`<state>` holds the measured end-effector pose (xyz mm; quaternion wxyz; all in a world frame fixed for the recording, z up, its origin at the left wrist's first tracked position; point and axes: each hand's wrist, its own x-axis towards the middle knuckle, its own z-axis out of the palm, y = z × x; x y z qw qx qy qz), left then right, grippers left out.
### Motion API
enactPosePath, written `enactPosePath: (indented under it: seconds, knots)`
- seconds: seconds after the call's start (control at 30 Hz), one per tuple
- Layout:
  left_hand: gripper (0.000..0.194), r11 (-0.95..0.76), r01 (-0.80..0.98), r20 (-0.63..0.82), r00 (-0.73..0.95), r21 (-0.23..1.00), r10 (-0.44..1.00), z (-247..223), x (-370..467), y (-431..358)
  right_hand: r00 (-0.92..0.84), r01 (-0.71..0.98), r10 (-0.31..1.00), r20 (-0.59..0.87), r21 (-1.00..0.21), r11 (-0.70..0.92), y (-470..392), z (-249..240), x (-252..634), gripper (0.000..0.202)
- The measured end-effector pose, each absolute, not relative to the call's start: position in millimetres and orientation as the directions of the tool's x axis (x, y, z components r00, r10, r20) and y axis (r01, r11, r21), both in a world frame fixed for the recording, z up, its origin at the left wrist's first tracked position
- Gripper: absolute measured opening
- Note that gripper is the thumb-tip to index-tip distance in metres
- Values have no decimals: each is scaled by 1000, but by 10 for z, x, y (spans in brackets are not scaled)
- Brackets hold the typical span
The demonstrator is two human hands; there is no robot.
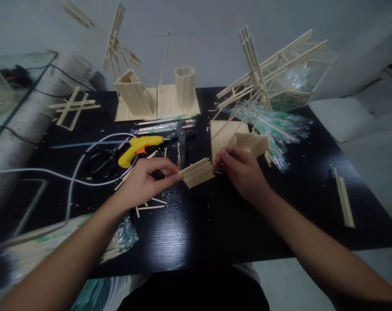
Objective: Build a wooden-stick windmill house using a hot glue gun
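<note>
A small panel of wooden sticks (199,172) laid side by side is above the black table, tilted. My left hand (155,179) pinches its left edge between thumb and fingers. Close to the panel's right edge, my right hand (239,168) has its fingertips drawn together; what they hold, if anything, is too small to tell. Behind my right hand stands a stick-built piece (256,144) on a flat stick base (223,131). A yellow glue gun (139,149) lies beyond my left hand, beside dark pliers (182,140).
Two stick towers (135,95) (185,88) stand on bases at the back. Stick frames (260,80) rise at the back right, near plastic-wrapped sticks (270,125). A white cable (72,185) loops at left. Loose sticks (152,207) lie by my left wrist.
</note>
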<state>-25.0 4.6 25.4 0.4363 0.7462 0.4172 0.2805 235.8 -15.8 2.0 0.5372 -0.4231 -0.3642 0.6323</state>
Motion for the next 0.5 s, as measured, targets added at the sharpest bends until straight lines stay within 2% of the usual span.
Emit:
enactPosePath:
  seconds: [0.27, 0.5]
  knots:
    - [14, -170, 338, 54, 328, 926, 943, 271, -247, 80, -111, -349, 991, -75, -931, -110, -175, -2, 2310, 39]
    - [21, -93, 300, 49, 151, 949, 987, 260, -241, 99, -201, -58, 979, -9, -998, -21, -241, 35, 2290, 57]
